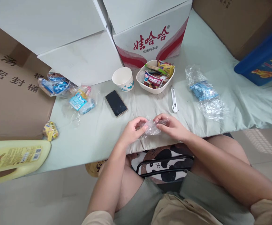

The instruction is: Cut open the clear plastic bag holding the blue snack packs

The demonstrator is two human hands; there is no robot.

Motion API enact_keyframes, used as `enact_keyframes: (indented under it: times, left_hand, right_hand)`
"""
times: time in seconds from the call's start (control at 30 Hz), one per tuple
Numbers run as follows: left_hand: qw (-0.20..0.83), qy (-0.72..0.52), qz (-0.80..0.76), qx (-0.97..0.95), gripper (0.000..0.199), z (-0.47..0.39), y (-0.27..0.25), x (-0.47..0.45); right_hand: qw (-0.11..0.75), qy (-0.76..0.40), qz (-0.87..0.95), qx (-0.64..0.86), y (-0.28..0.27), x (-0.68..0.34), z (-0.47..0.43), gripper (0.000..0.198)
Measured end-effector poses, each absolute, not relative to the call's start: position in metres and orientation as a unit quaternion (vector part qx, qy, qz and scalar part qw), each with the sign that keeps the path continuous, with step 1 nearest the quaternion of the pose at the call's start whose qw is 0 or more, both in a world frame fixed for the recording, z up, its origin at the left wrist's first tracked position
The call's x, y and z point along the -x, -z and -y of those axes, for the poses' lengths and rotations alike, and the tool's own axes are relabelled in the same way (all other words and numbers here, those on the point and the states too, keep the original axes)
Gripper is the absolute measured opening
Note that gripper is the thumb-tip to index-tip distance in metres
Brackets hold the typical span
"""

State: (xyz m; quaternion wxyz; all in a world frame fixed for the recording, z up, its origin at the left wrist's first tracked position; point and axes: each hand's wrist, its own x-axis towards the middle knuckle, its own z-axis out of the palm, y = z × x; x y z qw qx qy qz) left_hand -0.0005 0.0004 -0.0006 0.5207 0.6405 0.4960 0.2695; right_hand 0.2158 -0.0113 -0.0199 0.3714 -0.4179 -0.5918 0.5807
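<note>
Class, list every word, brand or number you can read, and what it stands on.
"娃哈哈®": white carton with red swirls.
"饮用纯净水": same carton.
"汤桶", after a number cut at the picture's edge: left brown carton.
"密封桶": same carton.
Too small or blurred to read surely: right brown carton, blue jug, yellow jug, red packet, other wrappers.

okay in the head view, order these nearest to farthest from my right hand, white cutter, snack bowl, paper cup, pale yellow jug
From your right hand:
1. White cutter: just beyond it.
2. Snack bowl: farther back, slightly left.
3. Paper cup: left of the bowl.
4. Pale yellow jug: far left.
</note>
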Motion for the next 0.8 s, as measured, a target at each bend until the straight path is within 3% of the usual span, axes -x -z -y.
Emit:
enact_keyframes:
  times: [0.33, 0.5, 0.67, 0.8]
  left_hand:
    - [0.465, -0.164, -0.478, -0.726, 0.020, 0.0054, 0.0089, -0.0087]
    - [0.490, -0.228, -0.489, -0.684, 0.017, 0.0019, 0.0044, -0.0079]
    - [0.559, -0.337, -0.493, -0.575, 0.025, -0.0012, 0.0012, -0.0060]
    - [0.591, -0.361, -0.484, -0.535, 0.032, 0.0001, 0.0009, -0.0057]
  right_hand:
    - [0.291, -0.492, 0.704, 0.421, 0.0149, -0.2142, 0.0129, 0.019]
    - [0.321, -0.518, 0.661, 0.439, 0.0178, -0.2150, 0.0112, 0.017]
    - [0.402, -0.539, 0.606, 0.425, 0.0216, -0.2162, 0.0105, 0.019]
    - [0.379, -0.620, 0.599, 0.337, 0.0232, -0.2133, 0.0136, 0.039]
